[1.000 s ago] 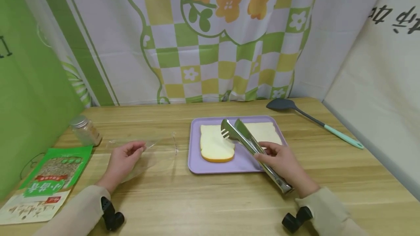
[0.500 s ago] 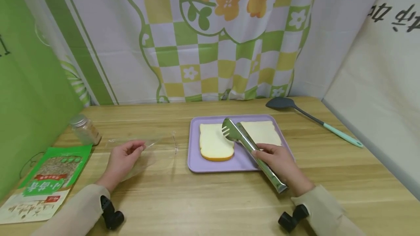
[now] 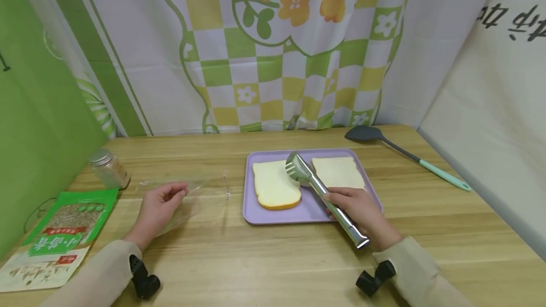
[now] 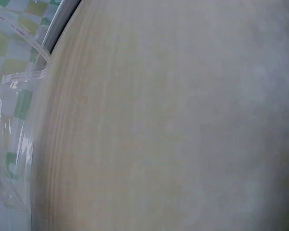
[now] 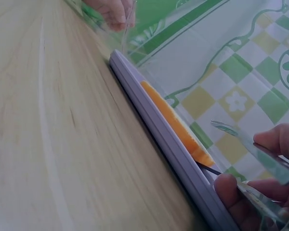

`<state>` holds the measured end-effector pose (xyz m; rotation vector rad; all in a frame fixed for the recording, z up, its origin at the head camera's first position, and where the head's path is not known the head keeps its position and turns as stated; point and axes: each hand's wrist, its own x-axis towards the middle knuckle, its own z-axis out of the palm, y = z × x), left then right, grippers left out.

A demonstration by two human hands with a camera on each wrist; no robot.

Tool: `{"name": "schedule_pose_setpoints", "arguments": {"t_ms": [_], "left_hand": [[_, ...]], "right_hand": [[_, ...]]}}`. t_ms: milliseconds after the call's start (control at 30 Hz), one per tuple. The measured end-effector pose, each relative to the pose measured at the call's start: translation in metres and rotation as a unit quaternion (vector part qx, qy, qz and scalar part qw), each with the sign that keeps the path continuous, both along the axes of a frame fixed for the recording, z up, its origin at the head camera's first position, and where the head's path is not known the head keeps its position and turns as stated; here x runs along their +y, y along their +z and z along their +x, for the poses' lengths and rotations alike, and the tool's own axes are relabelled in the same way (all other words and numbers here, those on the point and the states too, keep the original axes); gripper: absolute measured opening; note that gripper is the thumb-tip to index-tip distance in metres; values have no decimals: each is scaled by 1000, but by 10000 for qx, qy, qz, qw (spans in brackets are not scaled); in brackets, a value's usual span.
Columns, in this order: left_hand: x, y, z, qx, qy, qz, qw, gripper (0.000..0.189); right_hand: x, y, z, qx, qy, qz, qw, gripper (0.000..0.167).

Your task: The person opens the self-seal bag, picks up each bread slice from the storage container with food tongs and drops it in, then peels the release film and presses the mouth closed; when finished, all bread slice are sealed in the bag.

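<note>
My left hand [image 3: 159, 208] pinches a clear plastic bag [image 3: 204, 195] above the table, left of a purple tray [image 3: 251, 217]. Metal serving tongs [image 3: 323, 190] are in my right hand [image 3: 356, 210], held over the tray with their arms apart. The slotted arm hangs above the right side of a bread slice [image 3: 275, 186]. In the right wrist view, the lower arm meets the bottom edge of that slice [image 5: 173, 120]; how far it reaches underneath is hidden. A second bread slice [image 3: 339, 172] lies at the tray's right, partly behind the tongs and my hand.
A turner with a mint handle [image 3: 443, 175] lies at the back right. At the left are a lidded glass jar [image 3: 109, 169] and a green seasoning packet [image 3: 64, 231]. A checkered cloth [image 3: 294, 79] hangs behind the table.
The tongs and right hand have moved slightly left and turned. The left bread slice has shifted left and now lies slightly askew. My left hand with the bag has stayed put.
</note>
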<state>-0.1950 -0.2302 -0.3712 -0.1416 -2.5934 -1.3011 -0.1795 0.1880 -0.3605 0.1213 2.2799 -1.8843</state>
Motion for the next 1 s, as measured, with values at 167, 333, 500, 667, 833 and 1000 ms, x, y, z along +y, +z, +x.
{"name": "schedule_pose_setpoints", "arguments": {"t_ms": [167,333,500,667,833,1000], "left_hand": [[1,1,0,-4,7,18,10000,22],[1,0,-1,33,32,-16,10000,21],[0,0,-1,27,33,-44,10000,20],[1,-1,-2,-34,41,-5,10000,20],[1,-2,-2,8,8,-24,10000,20],[1,-2,-1,20,8,-14,10000,20]], "right_hand": [[-2,-1,0,-93,191,-372,9991,49],[-3,-2,0,-157,292,-725,9968,49],[-3,-2,0,-190,285,-899,9954,50],[-6,-2,2,-347,122,-1271,9912,49],[-13,-1,7,-374,-35,-1811,9827,44],[-26,2,11,-340,-106,-2187,9751,33]]}}
